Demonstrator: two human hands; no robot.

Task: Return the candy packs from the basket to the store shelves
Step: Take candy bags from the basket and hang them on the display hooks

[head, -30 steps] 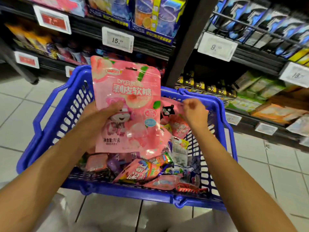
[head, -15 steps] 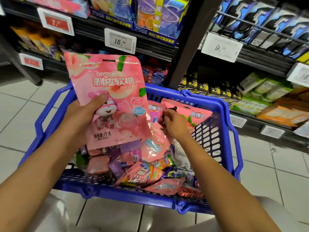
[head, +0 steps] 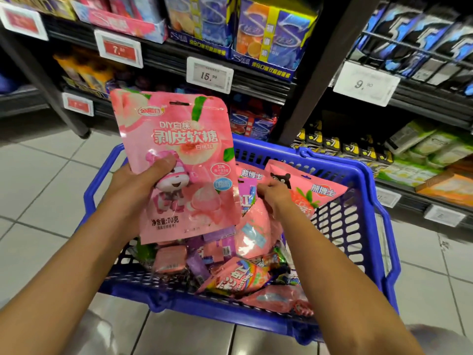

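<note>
My left hand [head: 139, 185] grips a big pink peach gummy pack [head: 176, 149] upright above the left side of the blue basket [head: 358, 226], thumb across its front. Inside the basket, my right hand [head: 272, 197] pinches the corner of a pink strawberry candy pack [head: 314, 190] with a black bear on it. Several other candy packs lie in the basket, among them a rainbow-striped pack [head: 238, 278] and small pink boxes [head: 170, 260].
Store shelves [head: 256, 80] stand just beyond the basket, carrying gum boxes [head: 266, 34], price tags [head: 209, 75] and, at right, green and orange packs [head: 422, 155]. A dark upright post [head: 320, 73] splits the shelving. Tiled floor [head: 38, 180] lies to the left and right.
My left hand has carried the peach pack leftward, then up and slightly right. My right hand left the basket's far rim and took hold of the strawberry pack inside.
</note>
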